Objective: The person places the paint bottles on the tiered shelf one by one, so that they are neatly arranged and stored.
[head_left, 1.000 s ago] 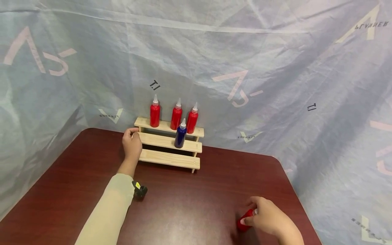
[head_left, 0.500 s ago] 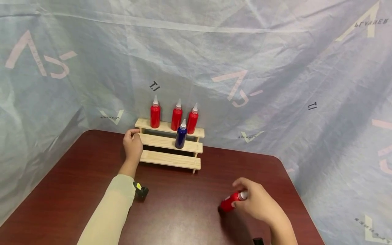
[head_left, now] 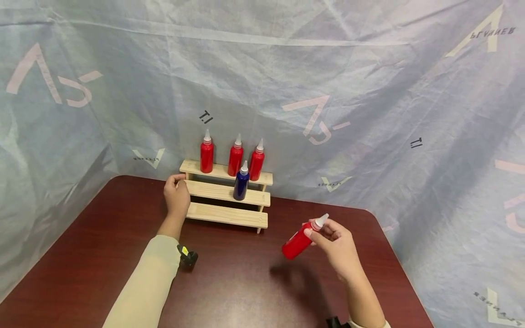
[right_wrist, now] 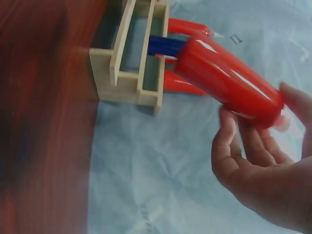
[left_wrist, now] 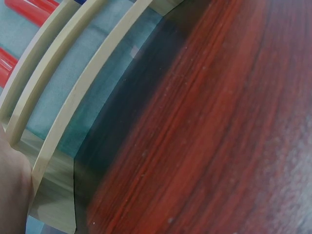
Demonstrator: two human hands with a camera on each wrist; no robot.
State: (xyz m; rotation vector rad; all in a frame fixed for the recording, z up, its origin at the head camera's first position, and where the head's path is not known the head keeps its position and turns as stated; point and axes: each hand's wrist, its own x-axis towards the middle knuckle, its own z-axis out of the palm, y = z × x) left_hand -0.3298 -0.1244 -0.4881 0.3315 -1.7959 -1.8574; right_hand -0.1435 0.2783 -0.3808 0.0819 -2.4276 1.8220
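My right hand (head_left: 342, 248) grips a red squeeze bottle (head_left: 298, 241) near its neck, thumb on the near side. The bottle is tilted, its white nozzle up to the right and its base above the table. In the right wrist view the same red bottle (right_wrist: 226, 80) overlaps the rack, with fingers (right_wrist: 229, 146) below it. A three-step wooden rack (head_left: 227, 214) stands at the back of the table. At its left end my left hand (head_left: 177, 196) holds on with curled fingers; the left wrist view shows part of that hand (left_wrist: 14, 185) against the side panel.
Three red bottles, one the leftmost red bottle (head_left: 207, 157), stand on the top step. A blue bottle (head_left: 241, 184) stands on the middle step, toward the right. A grey printed sheet (head_left: 348, 91) hangs behind the dark red table (head_left: 229, 282).
My right hand has lifted the red bottle off the table's right front and carried it left and away from me toward the rack. My left hand stays in place.
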